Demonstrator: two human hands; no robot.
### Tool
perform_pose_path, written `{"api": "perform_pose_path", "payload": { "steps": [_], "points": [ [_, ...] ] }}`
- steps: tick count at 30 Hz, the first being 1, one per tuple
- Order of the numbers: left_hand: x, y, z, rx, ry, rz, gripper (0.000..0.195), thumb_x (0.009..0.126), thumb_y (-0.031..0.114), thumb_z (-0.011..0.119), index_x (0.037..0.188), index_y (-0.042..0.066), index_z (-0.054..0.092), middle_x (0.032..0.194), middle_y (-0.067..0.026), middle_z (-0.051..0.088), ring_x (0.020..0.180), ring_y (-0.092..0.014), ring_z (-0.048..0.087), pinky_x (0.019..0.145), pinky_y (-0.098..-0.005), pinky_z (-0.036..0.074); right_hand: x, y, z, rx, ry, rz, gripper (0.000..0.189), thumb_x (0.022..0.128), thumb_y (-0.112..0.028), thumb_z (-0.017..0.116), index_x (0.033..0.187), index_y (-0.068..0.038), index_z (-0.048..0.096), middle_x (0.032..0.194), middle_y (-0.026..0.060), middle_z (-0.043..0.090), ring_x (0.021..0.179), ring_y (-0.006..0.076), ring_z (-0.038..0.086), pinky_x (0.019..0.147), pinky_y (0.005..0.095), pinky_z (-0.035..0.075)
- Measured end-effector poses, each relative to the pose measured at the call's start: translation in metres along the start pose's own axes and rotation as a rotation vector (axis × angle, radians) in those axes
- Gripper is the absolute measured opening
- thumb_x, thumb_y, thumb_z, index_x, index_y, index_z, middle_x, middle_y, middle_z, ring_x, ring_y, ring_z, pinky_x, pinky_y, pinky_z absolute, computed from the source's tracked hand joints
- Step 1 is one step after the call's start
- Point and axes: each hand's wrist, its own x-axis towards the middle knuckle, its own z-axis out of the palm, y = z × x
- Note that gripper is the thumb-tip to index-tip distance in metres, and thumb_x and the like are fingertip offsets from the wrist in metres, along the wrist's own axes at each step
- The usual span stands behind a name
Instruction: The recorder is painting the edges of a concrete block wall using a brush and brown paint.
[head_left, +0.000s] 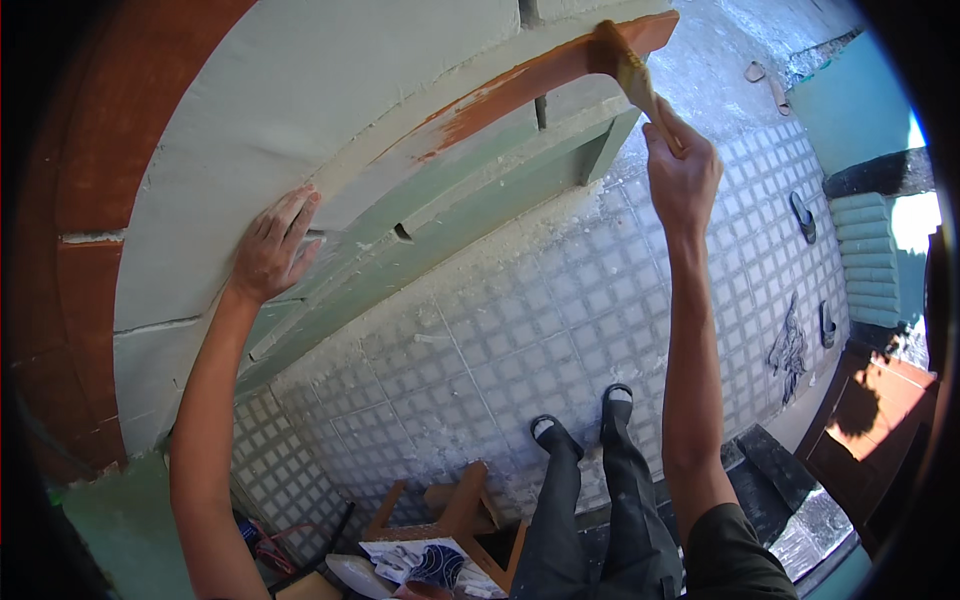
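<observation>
My right hand (686, 176) grips the handle of a paintbrush (637, 82) at the upper right. The brush's dark bristles touch a strip of orange-brown paint (540, 73) along the edge of a pale wall ledge. Towards the left the painted strip thins into streaks and ends over bare, whitish surface. My left hand (274, 244) rests with its fingers spread on the ledge's pale edge, beyond the painted part, and holds nothing. Below the ledge, the wall face (450, 217) is pale green with grooves.
A wooden stool (469, 536) bearing assorted items stands at the bottom, left of my legs. Slippers (802, 217) and a crumpled cloth (789, 349) lie on the tiled floor (525, 322) at right. A broad orange-brown band (94, 292) borders the pale surface at far left.
</observation>
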Motion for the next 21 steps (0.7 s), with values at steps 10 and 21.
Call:
{"api": "perform_pose_path", "payload": {
  "steps": [10,21],
  "points": [
    [0.005,0.002,-0.001,-0.012,0.006,0.004,0.068,0.088,0.017,0.068,0.15,0.004,0.044,0.148,-0.012,0.048,0.134,-0.028,0.051,0.11,-0.0394,0.042,-0.061,-0.035,0.04,0.071,-0.106,0.004,0.042,0.09,-0.006,0.062,0.132,-0.004,0.064,0.069,0.0266,0.057,0.057,0.0171,0.061,0.057,0.0377,0.046],
    [-0.003,-0.002,0.003,0.029,-0.009,0.008,0.072,0.087,0.019,0.069,0.151,0.003,0.041,0.149,-0.0135,0.046,0.135,-0.03,0.05,0.11,-0.0406,0.042,-0.063,-0.042,0.031,0.323,-0.467,0.056,0.039,0.087,-0.006,0.067,0.126,-0.006,0.069,0.074,0.0196,0.069,0.065,0.0071,0.056,0.061,0.0314,0.048]
  ]
}}
